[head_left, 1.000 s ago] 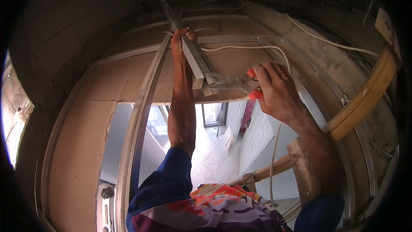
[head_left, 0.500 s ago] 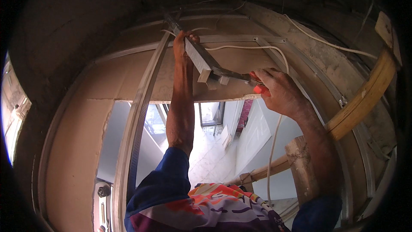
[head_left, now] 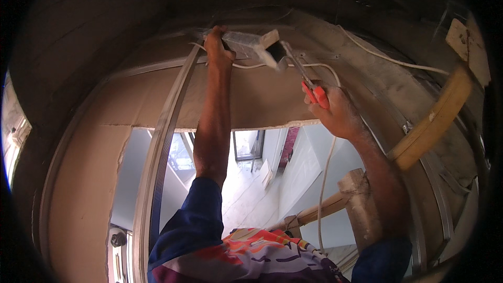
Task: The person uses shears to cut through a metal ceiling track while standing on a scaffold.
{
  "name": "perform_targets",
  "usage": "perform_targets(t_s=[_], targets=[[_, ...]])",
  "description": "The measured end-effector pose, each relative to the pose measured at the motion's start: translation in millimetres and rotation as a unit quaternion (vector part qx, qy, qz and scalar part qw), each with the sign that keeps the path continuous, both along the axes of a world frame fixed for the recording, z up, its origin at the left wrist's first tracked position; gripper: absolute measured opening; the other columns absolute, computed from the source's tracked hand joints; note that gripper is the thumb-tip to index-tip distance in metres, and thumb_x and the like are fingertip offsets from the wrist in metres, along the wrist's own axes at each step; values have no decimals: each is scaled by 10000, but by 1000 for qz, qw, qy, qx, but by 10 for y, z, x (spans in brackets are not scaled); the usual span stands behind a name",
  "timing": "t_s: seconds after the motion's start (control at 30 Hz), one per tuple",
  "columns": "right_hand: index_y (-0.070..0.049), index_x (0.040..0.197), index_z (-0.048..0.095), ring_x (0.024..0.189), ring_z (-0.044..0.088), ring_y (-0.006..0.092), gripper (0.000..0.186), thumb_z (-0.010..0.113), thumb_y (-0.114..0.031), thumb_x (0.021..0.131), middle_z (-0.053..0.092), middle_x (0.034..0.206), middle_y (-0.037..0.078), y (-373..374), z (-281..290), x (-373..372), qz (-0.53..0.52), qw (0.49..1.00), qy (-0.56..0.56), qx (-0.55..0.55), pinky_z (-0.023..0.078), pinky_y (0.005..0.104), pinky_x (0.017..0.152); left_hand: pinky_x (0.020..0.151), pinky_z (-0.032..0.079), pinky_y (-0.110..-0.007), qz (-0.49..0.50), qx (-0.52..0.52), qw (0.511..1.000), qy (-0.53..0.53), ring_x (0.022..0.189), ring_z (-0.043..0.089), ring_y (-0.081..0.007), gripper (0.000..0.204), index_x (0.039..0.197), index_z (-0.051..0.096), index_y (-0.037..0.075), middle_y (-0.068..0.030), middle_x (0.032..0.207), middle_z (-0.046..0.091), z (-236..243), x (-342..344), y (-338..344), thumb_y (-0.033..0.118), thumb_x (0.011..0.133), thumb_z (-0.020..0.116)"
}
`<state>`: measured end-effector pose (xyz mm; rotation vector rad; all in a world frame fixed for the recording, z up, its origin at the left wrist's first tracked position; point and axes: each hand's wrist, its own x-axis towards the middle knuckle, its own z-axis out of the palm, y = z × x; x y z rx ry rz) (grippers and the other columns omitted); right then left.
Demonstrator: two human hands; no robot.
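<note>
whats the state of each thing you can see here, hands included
left hand, closed around the channel
right hand, closed around the snips' handles
channel, held up at a tilt, open end toward the snips
snips, gripped, blades at the channel's end; open or shut, can't tell
cable, slack, curving
board, cut away, edge ragged
stud, bare, unheld
timber, slanting

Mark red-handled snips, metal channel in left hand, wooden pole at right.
Red-handled snips [head_left: 321,97], head view: on a red grip.
Metal channel [head_left: 243,43], head view: on its side.
Wooden pole [head_left: 434,118], head view: its visible middle.
</note>
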<state>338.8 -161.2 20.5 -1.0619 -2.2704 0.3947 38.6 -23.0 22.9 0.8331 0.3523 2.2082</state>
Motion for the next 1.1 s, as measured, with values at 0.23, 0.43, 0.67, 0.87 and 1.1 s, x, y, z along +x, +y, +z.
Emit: perform_targets(t_s=[0.23, 0.43, 0.67, 0.87, 1.1], targets=[[11, 984, 516, 788, 590, 267, 255, 571, -73, 750, 586, 844, 161, 193, -158, 39, 8, 983, 175, 53, 456, 369, 714, 773, 434, -423, 41, -30, 999, -17, 851, 509, -231, 429, 1043, 431, -53, -150, 970, 493, 428, 12, 402, 69, 688, 639], [13, 1088, 454, 910, 563, 342, 372, 587, -56, 747, 549, 950, 196, 161, -91, 29, -102, 966, 186, 146, 438, 426, 790, 863, 397, -383, 87, -86, 991, 57, 924, 501, -245, 574, 1152, 318, -82, -171, 1042, 490, 550, 299, 214, 60, 709, 653], [46, 1127, 410, 957, 543, 372, 426, 588, -56, 754, 516, 1015, 231, 204, -66, 45, -118, 960, 212, 138, 429, 447, 815, 906, 365, -318, 46, -67, 997, -11, 968, 494, -240, 566, 1140, 334, -127, -193, 1113, 475, 561, 170, 466, 39, 701, 651], [69, 1145, 378, 968, 521, 371, 466, 591, -50, 748, 491, 1013, 251, 218, -188, 19, -109, 945, 254, 175, 414, 443, 829, 741, 435, -405, 162, -25, 986, -42, 811, 532, -249, 299, 968, 555, -67, -163, 961, 554, 515, 278, 598, 120, 747, 630], [82, 1170, 335, 1010, 482, 372, 493, 556, -2, 736, 435, 1083, 260, 158, -142, 24, -106, 936, 247, 227, 388, 446, 853, 1002, 313, -324, 94, -65, 991, -72, 1089, 474, -281, 920, 1352, -3, -87, -256, 1255, 379, 760, 762, 162, 8, 701, 641]])
